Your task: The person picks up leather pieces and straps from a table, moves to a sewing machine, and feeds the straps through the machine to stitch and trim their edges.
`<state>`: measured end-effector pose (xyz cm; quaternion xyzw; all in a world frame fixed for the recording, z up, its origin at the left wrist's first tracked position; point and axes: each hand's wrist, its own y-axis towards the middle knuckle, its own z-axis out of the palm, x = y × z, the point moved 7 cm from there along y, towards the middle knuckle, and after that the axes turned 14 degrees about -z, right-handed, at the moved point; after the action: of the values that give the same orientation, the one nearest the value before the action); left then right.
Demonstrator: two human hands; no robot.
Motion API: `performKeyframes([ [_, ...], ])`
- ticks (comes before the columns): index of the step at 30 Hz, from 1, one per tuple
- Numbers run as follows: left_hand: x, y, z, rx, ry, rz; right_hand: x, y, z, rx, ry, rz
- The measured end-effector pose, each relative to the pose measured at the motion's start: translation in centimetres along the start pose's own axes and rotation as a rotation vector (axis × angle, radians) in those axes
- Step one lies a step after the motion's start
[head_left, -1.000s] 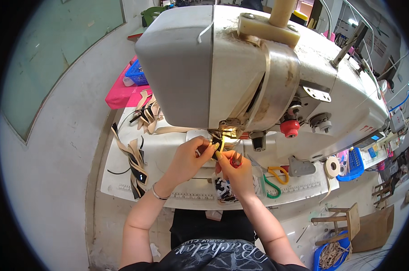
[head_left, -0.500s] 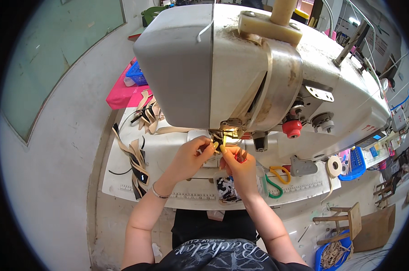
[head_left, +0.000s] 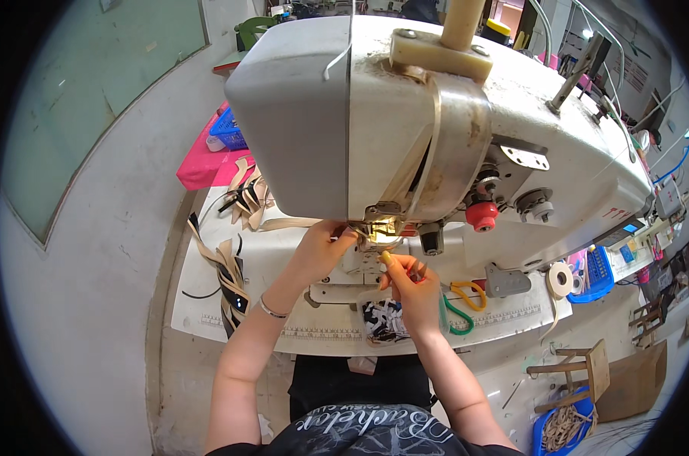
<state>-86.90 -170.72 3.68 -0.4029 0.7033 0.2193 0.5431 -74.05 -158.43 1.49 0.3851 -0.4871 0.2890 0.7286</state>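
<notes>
My left hand (head_left: 325,249) is closed, its fingertips pinched at the left side of the lit needle area (head_left: 382,228) of a large white sewing machine (head_left: 405,121). What it pinches is hidden; a beige strip (head_left: 291,223) lies just behind it. My right hand (head_left: 414,292) is closed nearer to me, thumb and forefinger together, with a tiny pale bit at their tips. Red handles of what look like small thread snips (head_left: 418,277) show within its curled fingers. Under its wrist stands a clear plastic box (head_left: 365,334) of black and white scraps.
Beige and black strips (head_left: 230,277) lie on the table's left, more behind. Scissors with yellow and green handles (head_left: 466,295) and a tape roll (head_left: 560,280) are on the right. A ruler strip (head_left: 322,333) runs along the front edge. A wooden stool (head_left: 588,372) stands lower right.
My hands have parted: the right has drawn back toward me and right, the left has shifted slightly left and away. The dark and yellow piece between them is out of sight.
</notes>
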Motion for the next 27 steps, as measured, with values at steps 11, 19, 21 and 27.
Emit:
performKeyframes([
  [11, -0.6, 1.3, -0.6, -0.023, 0.045, -0.020, 0.0, 2.0, -4.5, -0.141, 0.033, -0.051],
  [19, -1.6, 5.7, -3.6, -0.042, 0.463, 0.552, 5.6, 4.5, -2.8, -0.066, -0.105, -0.198],
  [21, -1.7, 5.1, -3.7, 0.132, 0.377, 0.612, 6.4, 4.6, -2.8, -0.125, -0.049, -0.164],
  [27, -3.3, 1.0, -2.1, 0.323, 0.168, 0.085, 5.3, 4.5, -3.4, -0.050, 0.062, -0.177],
])
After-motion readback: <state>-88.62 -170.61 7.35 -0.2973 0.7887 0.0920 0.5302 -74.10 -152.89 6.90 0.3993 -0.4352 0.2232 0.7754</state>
